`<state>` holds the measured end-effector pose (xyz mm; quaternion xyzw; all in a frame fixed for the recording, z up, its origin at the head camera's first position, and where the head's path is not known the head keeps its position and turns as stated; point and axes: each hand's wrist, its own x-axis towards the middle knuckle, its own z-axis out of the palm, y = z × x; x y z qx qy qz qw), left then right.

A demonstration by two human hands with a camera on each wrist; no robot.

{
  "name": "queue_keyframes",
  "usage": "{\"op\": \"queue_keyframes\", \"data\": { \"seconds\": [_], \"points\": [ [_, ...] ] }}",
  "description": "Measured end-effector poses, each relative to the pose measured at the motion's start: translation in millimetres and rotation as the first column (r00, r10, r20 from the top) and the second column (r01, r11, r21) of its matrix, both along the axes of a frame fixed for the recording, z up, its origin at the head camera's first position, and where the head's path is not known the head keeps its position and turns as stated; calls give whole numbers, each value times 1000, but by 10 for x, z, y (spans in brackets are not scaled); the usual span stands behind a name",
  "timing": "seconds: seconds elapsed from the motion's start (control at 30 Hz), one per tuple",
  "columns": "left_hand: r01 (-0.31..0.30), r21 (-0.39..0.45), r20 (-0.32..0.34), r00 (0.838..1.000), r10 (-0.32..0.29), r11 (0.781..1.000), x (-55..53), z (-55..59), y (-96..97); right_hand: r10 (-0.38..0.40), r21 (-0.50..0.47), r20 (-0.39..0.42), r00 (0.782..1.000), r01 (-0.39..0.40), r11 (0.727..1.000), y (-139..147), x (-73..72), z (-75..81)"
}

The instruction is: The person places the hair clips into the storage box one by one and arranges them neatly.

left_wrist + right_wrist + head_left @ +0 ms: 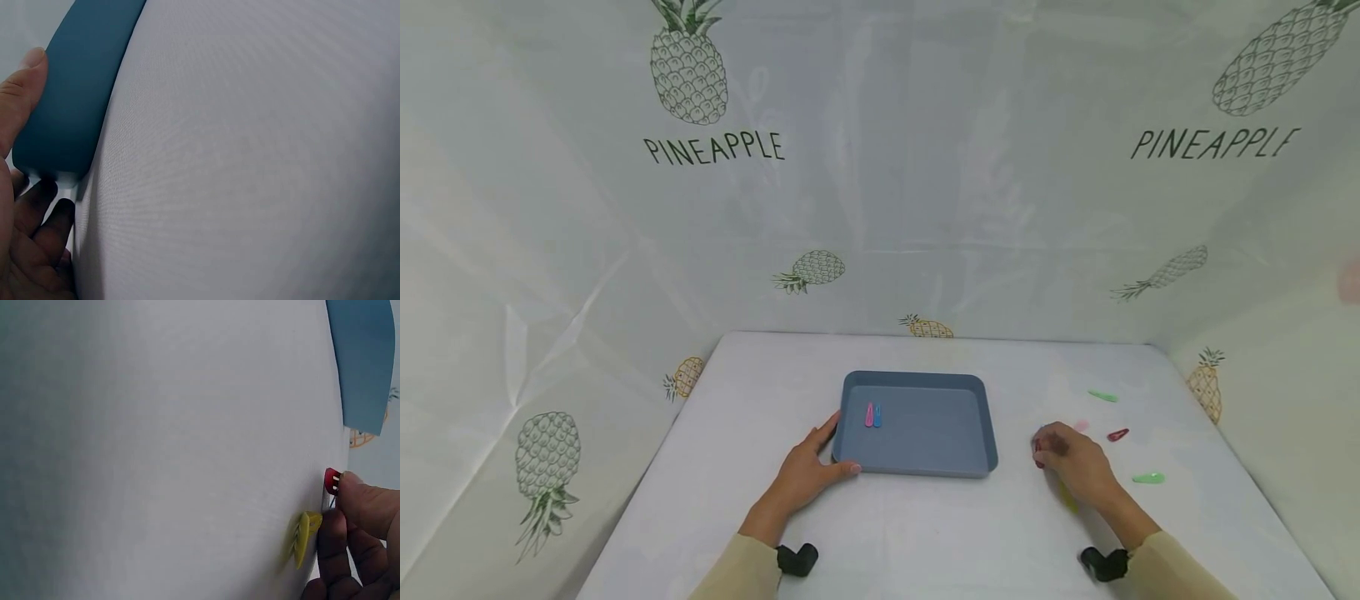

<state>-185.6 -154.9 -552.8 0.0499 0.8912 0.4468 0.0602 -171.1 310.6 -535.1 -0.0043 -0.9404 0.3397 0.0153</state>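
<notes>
A blue-grey tray (917, 467) lies on the white table, with a pink hair clip (869, 415) and a blue hair clip (877, 416) side by side in its left part. My left hand (808, 473) holds the tray's near left corner, thumb on the front rim and fingers along the left side. To the right of the tray, my right hand (1078, 467) pinches a red hair clip (331, 481) between thumb and fingers, at the table surface. Just beside those fingers is a yellow hair clip (301, 540), partly under the hand in the head view.
Around my right hand lie more clips: a green one (1103, 396) farther back, a dark red one (1117, 434), a light green one (1148, 478) and a pale pink one (1081, 426), partly hidden. A pineapple-print sheet (940, 208) hangs behind the table and at its sides.
</notes>
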Motion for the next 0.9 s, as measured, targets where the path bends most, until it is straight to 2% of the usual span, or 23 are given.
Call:
{"op": "queue_keyframes", "data": {
  "seconds": [0.23, 0.33, 0.57, 0.9],
  "points": [
    [-5, -3, 3, 1000, 5, 1000, -9, -28, -5, -17, -52, -25, 1000, 16, 999, 20, -59, 19],
    [-7, 7, 9, 1000, 7, 1000, -15, -40, -9, -35, -112, -29, 999, 31, 993, 9, -92, 55],
    [-8, 7, 9, 1000, 8, 1000, -24, -56, -16, -67, -294, -3, 998, 63, 954, -93, -151, 177],
    [-4, 10, 15, 1000, 4, 1000, -27, -45, -9, -83, -378, -23, 996, 69, 923, -333, -254, 287]
  ]
}}
